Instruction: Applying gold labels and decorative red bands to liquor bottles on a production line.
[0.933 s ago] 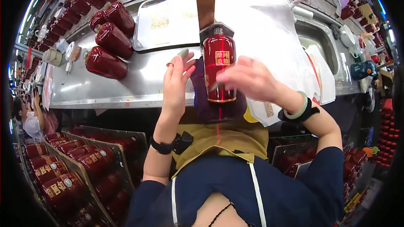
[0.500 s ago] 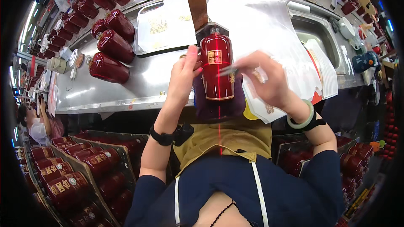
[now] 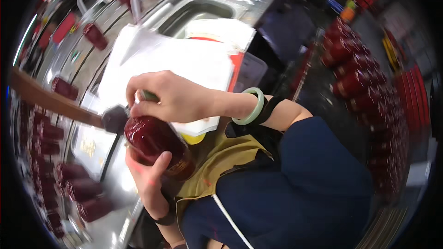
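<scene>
A glossy dark red bottle (image 3: 150, 136) lies tilted between my hands, its neck end toward the dark block on the wooden bar. My left hand (image 3: 148, 173) is closed round its side, thumb across the body. My right hand (image 3: 168, 94) is closed at the neck end, and its fingers hide the neck. A slim greenish thing (image 3: 149, 96) shows inside the curled right fingers, its kind too covered to tell. Gold print (image 3: 179, 168) appears near the bottle's base.
The wooden bar (image 3: 55, 99) ends in a dark block (image 3: 115, 119) beside the bottle. White sheets (image 3: 170, 64) lie before a steel sink (image 3: 196, 16). Several red bottles (image 3: 85, 189) stand at the left; more line the right (image 3: 360, 78). A yellow round thing (image 3: 194, 138) peeks from under the sheets.
My view has swung to the right. The bottle has been turned, its gold panel no longer facing up. My right hand has gone from its front to the neck end; my left now wraps its side.
</scene>
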Demonstrator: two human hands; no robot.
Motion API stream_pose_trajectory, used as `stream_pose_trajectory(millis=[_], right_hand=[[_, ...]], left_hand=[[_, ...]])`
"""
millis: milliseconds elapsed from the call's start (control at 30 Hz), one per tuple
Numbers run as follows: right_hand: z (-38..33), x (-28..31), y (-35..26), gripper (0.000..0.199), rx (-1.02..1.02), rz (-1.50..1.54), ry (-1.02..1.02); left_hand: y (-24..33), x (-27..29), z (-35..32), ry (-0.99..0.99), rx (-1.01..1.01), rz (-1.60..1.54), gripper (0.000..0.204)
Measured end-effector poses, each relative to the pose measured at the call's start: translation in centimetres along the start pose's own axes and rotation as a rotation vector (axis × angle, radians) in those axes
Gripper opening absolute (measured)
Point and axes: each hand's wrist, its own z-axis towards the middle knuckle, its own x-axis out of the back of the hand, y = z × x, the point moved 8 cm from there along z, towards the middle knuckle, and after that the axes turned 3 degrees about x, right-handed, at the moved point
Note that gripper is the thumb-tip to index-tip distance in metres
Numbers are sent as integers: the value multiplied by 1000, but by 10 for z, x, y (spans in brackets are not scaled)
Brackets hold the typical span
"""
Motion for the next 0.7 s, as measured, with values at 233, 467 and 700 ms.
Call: stream_pose_trajectory(millis=[233,467,700], right_hand=[[-86,83,-56,25,-100,-331,-49],[-216,252,-132,20,-364,-1016,596],[-326,331,-116,30,-789,-1594,787]], left_hand=[[4,-93,7,-400,-134,129,112],[21,-50,19,-119,-323,116,84],[23,-14,-1,-3,-336,76,61]])
